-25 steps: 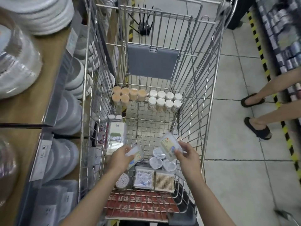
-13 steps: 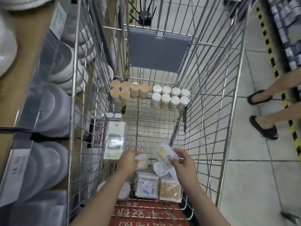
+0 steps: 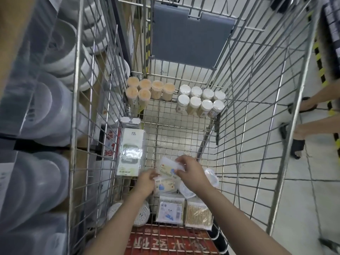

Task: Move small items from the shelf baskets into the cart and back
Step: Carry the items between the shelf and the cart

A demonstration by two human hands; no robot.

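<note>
Hands: we find both hands low in the near end of the cart (image 3: 266,126), lower than a second ago, when they hung above the goods with one packet each.
Left hand (image 3: 145,183): fingers closed on a small flat packet (image 3: 165,185), which now rests at floor level just beside the round clear packs (image 3: 187,189).
Right hand (image 3: 191,172): fingertips pinch a second packet (image 3: 168,167) by its right end; it overlaps the far edge of the first one and touches it.
Change noted: the two packets, apart a second ago, now lie together; the view has also tipped further down into the cart.
Cart contents: cotton swab boxes (image 3: 184,210) near; a white round item (image 3: 141,215) near left; a tall boxed item (image 3: 129,151) on the left; tan-capped jars (image 3: 147,92) and white-capped jars (image 3: 200,100) at the far end.
Surroundings: a shelf of stacked plastic lids (image 3: 46,116) to the left; a bystander's feet (image 3: 298,146) on the right.
Assessment: we judge the placing step nearly complete; neither packet is released yet. Whether the first one lies fully on the wire floor, we cannot tell.
</note>
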